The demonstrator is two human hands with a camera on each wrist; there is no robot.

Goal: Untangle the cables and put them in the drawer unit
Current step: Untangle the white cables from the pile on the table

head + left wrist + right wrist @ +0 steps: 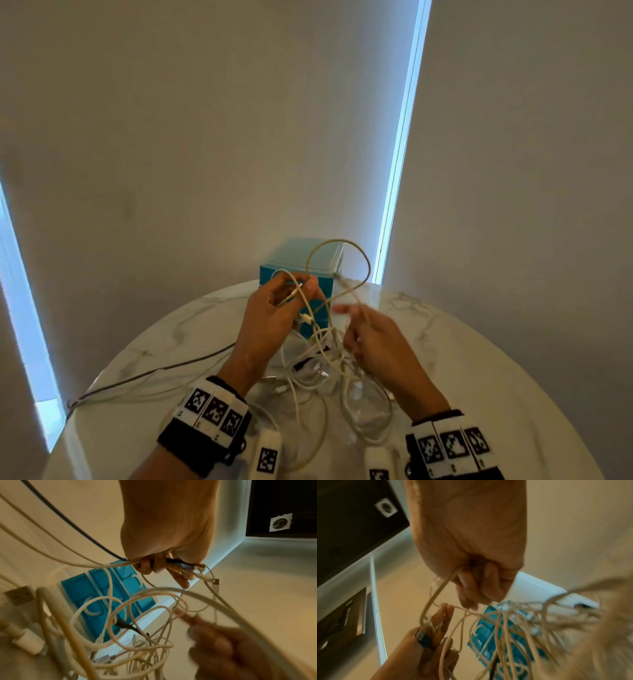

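A tangle of white cables lies on the round marble table, in front of the teal drawer unit. My left hand is raised before the unit and grips several cable ends; the left wrist view shows their plugs sticking out of the curled fingers. My right hand, blurred, pinches one white cable just to the right. A loop of that cable arches above the unit. Strands hang from both hands down into the tangle.
A dark cable runs from the tangle across the table and over its left edge. White plug blocks hang among the strands. The drawer unit stands at the table's far edge against blinds; its drawers look closed.
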